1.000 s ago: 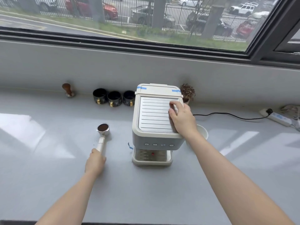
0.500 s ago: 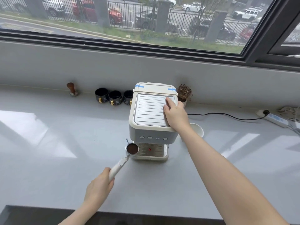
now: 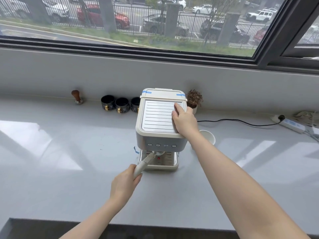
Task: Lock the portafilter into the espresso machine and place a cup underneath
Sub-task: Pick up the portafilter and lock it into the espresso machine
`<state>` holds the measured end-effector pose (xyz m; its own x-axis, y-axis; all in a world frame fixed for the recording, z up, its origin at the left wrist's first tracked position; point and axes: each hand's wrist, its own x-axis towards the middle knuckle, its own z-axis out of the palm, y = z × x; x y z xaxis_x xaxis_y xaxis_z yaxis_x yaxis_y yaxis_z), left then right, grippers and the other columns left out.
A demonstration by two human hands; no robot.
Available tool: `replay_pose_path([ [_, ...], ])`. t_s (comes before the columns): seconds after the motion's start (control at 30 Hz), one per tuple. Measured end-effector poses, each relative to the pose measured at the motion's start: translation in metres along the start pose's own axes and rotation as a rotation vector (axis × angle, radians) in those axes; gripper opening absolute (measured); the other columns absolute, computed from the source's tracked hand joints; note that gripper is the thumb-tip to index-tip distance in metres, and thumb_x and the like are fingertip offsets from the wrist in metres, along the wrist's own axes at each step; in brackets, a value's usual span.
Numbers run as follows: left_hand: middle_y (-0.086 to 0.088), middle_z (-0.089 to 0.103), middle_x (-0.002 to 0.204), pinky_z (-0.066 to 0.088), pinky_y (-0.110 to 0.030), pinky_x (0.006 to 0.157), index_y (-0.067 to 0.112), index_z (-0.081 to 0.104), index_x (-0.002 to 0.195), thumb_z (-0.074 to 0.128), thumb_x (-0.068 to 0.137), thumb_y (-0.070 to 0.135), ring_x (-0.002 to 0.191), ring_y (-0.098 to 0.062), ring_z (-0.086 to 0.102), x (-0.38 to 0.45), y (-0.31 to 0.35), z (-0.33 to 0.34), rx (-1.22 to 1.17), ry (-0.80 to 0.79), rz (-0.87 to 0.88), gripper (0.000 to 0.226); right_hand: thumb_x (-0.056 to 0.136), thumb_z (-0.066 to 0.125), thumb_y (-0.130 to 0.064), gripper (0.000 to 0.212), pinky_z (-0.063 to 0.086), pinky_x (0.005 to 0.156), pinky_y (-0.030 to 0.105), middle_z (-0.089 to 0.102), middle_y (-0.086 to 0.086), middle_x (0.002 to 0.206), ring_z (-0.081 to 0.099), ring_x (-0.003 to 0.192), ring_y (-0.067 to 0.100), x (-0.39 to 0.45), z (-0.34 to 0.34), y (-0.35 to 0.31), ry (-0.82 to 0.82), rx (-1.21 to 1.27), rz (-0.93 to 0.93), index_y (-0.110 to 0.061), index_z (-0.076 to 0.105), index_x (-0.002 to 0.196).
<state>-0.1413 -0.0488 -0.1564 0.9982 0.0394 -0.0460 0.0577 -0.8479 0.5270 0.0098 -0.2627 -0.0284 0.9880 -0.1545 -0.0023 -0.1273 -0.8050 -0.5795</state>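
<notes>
A cream espresso machine [image 3: 156, 118] stands in the middle of the white counter [image 3: 60, 152]. My left hand [image 3: 125, 182] grips the white handle of the portafilter [image 3: 144, 163], whose metal head is tucked under the machine's front, above the drip tray [image 3: 170, 163]. The handle points out toward the near left. My right hand [image 3: 184, 120] lies flat on the right side of the machine's ribbed top. A white paper cup [image 3: 208, 136] stands on the counter just right of the machine, partly hidden by my right forearm.
Three dark mugs [image 3: 120, 105] line the back wall left of the machine, with a wooden-handled tamper [image 3: 76, 96] further left. A small dried plant [image 3: 194, 99] sits behind the machine. A black cable [image 3: 241, 121] runs to a power strip [image 3: 291, 125] at the far right.
My left hand lifted the portafilter from the counter at the left and carried it right, under the machine's front; its head is now hidden there. My right hand stayed on top.
</notes>
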Motion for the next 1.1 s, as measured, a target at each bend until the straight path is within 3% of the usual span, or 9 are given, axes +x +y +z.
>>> replay_pose_path([
  [0.47, 0.003, 0.059, 0.064, 0.039, -0.035, 0.054, 0.022, 0.055, 0.089, 0.054, 0.087, 0.036, 0.064, -0.026, 0.055, 0.033, 0.018, -0.001, -0.078, 0.049, -0.044, 0.014, 0.095, 0.030, -0.043, 0.048, 0.041, 0.097, 0.042, 0.037, 0.016, 0.138, 0.048, 0.119, 0.037, 0.004, 0.003, 0.002, 0.010, 0.002, 0.002, -0.037, 0.035, 0.142],
  [0.67, 0.006, 0.059, 0.068, 0.034, -0.032, 0.052, 0.028, 0.061, 0.097, 0.057, 0.086, 0.038, 0.066, -0.023, 0.053, 0.048, 0.001, -0.011, -0.046, 0.028, -0.001, 0.016, 0.095, 0.030, -0.043, 0.049, 0.041, 0.098, 0.043, 0.035, 0.015, 0.140, 0.047, 0.121, 0.037, 0.003, 0.003, 0.001, 0.006, 0.006, 0.002, -0.036, 0.034, 0.143],
  [0.97, 0.005, 0.067, 0.072, 0.048, -0.038, 0.060, 0.030, 0.065, 0.095, 0.063, 0.083, 0.037, 0.068, -0.021, 0.060, 0.070, -0.017, -0.027, -0.087, -0.082, 0.045, 0.014, 0.095, 0.030, -0.042, 0.048, 0.040, 0.098, 0.043, 0.036, 0.015, 0.139, 0.047, 0.120, 0.037, 0.002, 0.001, 0.000, 0.004, 0.007, 0.000, -0.036, 0.034, 0.143],
  [1.1, 0.005, 0.066, 0.068, 0.046, -0.038, 0.059, 0.029, 0.065, 0.098, 0.063, 0.083, 0.036, 0.065, -0.023, 0.058, 0.073, -0.015, -0.027, -0.049, -0.042, 0.094, 0.017, 0.095, 0.030, -0.043, 0.049, 0.040, 0.099, 0.042, 0.036, 0.015, 0.140, 0.047, 0.121, 0.036, 0.003, 0.001, 0.002, 0.014, 0.013, 0.004, -0.037, 0.034, 0.143],
])
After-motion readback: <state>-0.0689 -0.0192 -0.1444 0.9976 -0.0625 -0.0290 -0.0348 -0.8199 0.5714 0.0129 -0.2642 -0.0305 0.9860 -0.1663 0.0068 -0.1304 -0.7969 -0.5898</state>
